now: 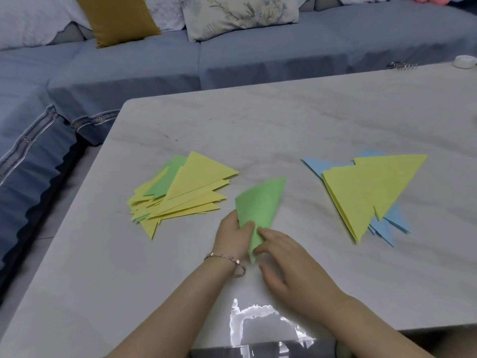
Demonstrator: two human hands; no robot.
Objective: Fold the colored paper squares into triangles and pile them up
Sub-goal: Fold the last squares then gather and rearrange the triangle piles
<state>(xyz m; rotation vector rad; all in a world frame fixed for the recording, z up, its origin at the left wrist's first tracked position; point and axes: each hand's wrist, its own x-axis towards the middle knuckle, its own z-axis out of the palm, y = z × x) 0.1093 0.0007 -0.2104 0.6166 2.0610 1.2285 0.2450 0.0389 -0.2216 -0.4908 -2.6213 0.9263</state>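
Nothing can be read: the green paper [260,202], the paper piles [204,174], the table [284,120] and the cushions [240,14] carry only plain colour or pattern.

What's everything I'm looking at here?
green paper: one, green, table centre, in both hands
left pile: one, yellow and green triangles, left of it
right pile: one, yellow triangles over blue, right of it
table: one, pale marble, under everything
sofa: one, blue-grey, behind table
mustard cushion: one, mustard, on sofa
floral cushion: one, pale, on sofa
round object: one, white, table's far right
bracelet: one, pale, left wrist
left hand: one, grips green paper
right hand: one, pinches its lower end
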